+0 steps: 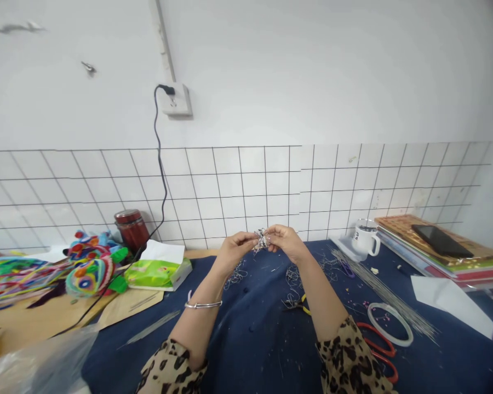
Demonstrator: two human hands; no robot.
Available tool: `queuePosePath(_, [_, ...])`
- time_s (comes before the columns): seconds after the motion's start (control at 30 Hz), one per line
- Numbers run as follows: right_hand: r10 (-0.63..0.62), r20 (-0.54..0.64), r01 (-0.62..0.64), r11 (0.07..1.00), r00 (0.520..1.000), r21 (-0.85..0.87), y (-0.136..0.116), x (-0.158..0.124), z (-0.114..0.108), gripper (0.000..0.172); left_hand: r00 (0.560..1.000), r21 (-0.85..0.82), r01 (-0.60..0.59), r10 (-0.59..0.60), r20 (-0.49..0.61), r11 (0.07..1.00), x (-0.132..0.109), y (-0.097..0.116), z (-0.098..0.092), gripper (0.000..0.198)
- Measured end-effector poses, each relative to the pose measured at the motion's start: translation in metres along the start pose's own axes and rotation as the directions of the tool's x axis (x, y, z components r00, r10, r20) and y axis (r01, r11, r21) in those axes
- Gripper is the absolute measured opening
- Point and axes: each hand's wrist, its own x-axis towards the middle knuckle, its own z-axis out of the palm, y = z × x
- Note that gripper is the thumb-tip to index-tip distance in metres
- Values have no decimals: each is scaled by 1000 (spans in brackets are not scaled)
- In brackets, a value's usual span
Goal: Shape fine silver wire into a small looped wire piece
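Both hands are raised over the far side of the dark blue cloth (246,328), meeting at a small silvery wire piece (261,241). My left hand (239,250) pinches its left side between thumb and fingers. On the right side, my right hand (286,241) grips it with bent fingers. The piece looks like a knot of thin twisted wire; its exact shape is too small to make out. Loose wire tangles (235,275) lie below the hands. Yellow-handled pliers (298,304) rest beside my right forearm, partly hidden by it.
Long straight wires (388,298), a white ring (405,334) and red-handled scissors (380,336) lie to the right. Behind them stand a white mug (365,241) and stacked books with a phone (442,241). Leftward are a tissue pack (156,273), colourful stuffed toys (88,276) and a red jar (131,230).
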Motion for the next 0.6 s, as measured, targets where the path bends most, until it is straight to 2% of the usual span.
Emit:
queuePosePath(0.13, [-6, -18, 5, 998, 1000, -63, 1, 1, 0, 20, 993, -66, 115, -114, 11, 991, 2, -9, 2, 30])
queuePosePath(0.3, [-6, -51, -3, 984, 999, -176, 0, 3, 0, 19, 974, -387, 218, -225, 27, 896, 4, -25, 8, 22])
queuePosePath(0.4, [-36, -80, 11, 955, 996, -297, -2, 3, 1, 19, 969, -442, 229, -245, 22, 867, 4, -32, 14, 24])
queuePosePath(0.6, [-130, -114, 50, 845, 985, -532, -5, 1, 1, 16, 969, -537, 246, -215, 120, 807, 1, -41, 18, 40])
